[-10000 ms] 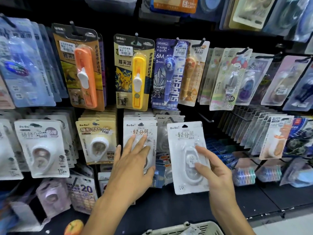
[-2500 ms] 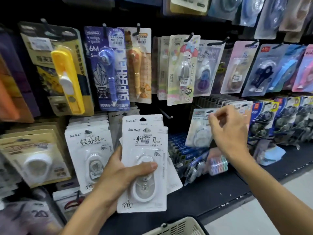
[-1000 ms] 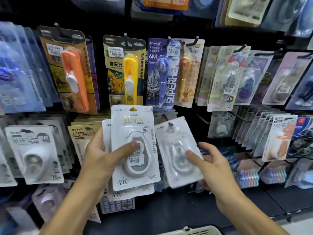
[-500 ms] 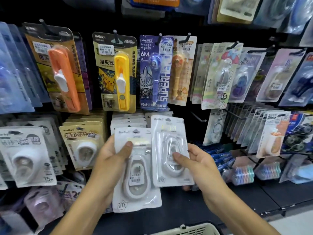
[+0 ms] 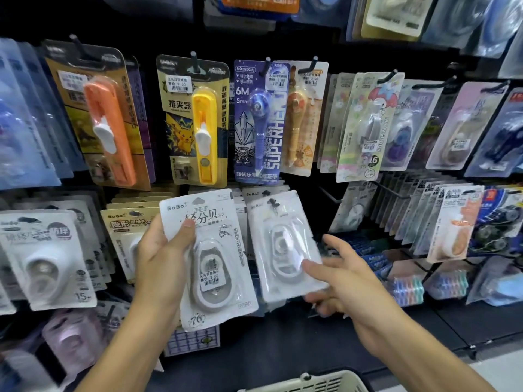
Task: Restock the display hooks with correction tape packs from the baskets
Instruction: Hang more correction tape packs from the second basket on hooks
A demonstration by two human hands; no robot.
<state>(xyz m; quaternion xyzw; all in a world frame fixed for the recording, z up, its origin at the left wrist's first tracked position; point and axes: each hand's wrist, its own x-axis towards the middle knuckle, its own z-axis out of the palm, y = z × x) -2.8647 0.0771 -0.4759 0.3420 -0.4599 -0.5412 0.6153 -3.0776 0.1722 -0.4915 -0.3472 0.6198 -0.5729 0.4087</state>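
Packs of white correction tape, two in all, are being held before the hooks: one pack [image 5: 210, 258] is being gripped by the left hand [image 5: 162, 264], the other [image 5: 284, 244] is being pinched by the right hand [image 5: 343, 281]. One basket [image 5: 308, 383] is being shown below.

A dark display wall [image 5: 317, 38] is carrying rows of hooks [image 5: 328, 193] above both hands; carded packs [image 5: 198, 120] are hanging there, and what may be a cream basket [image 5: 308, 383] is sitting below the hands.
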